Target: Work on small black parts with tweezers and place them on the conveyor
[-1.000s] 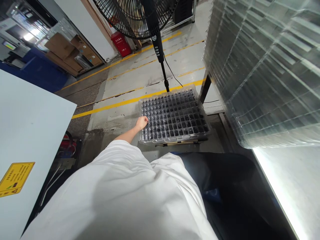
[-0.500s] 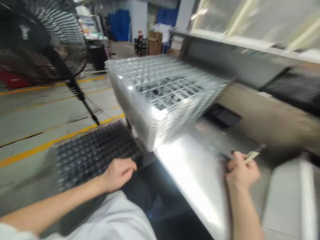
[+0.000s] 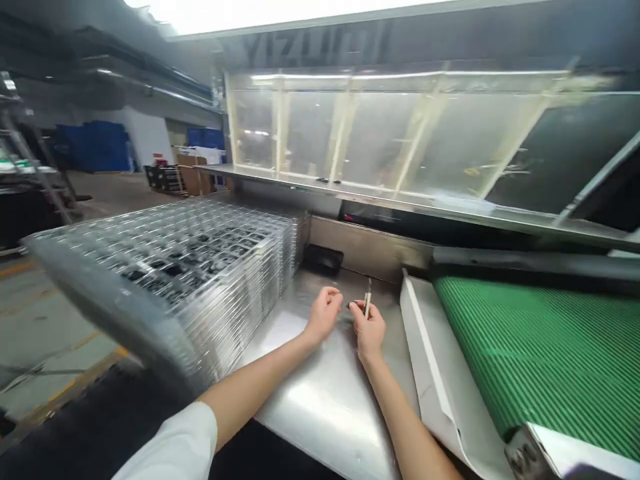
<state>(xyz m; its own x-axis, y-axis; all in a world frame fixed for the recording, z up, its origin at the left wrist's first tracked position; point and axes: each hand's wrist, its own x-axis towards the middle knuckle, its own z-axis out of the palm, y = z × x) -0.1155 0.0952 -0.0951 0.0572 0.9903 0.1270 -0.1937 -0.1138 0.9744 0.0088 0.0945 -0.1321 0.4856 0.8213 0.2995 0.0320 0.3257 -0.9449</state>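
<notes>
My right hand (image 3: 369,331) is closed round a slim cream-handled tool (image 3: 367,305) with a thin metal tip pointing up and away. A small dark piece (image 3: 351,305) shows at its thumb and fingertips; its kind is too small to tell. Just left of it, my left hand (image 3: 325,313) is closed in a pinch, and whatever is between its fingertips cannot be made out. The two hands are close together but apart, above a shiny metal worktop (image 3: 320,413). A stack of clear plastic trays (image 3: 240,307) with many compartments stands left of my hands, dark parts in the top one.
A green ribbed conveyor belt (image 3: 540,353) runs on the right, behind a white raised guard (image 3: 430,353). A black shallow tray (image 3: 323,259) lies at the back of the worktop. A metal shelf (image 3: 370,193) crosses below framed clear panels (image 3: 385,140).
The view has swung right, bringing the conveyor in. My left hand has come from beside the black compartment tray on the left to near my right hand over the worktop.
</notes>
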